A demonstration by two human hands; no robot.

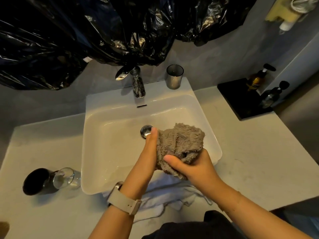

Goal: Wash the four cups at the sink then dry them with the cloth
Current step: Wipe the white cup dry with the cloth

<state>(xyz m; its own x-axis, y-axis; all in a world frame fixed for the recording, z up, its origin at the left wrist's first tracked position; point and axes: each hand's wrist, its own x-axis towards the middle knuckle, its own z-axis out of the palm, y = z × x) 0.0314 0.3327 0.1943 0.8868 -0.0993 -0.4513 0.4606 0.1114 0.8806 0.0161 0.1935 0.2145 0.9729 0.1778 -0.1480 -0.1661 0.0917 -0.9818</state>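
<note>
Grey-brown cloth (181,145) bunched between our hands over the sink (110,152): right hand (193,166) grips its near end, left hand (148,152) presses flat-fingered alongside; a cup possibly wrapped inside.

A home bathroom: a white ceramic washbasin (203,107) with chrome mixer tap (138,87), pale worktop (250,161), pump bottles (256,80) by the wall.

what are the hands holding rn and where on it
A grey-brown cloth, bunched over the sink. The right hand grips its lower end; the left hand presses flat against its left side.
</note>
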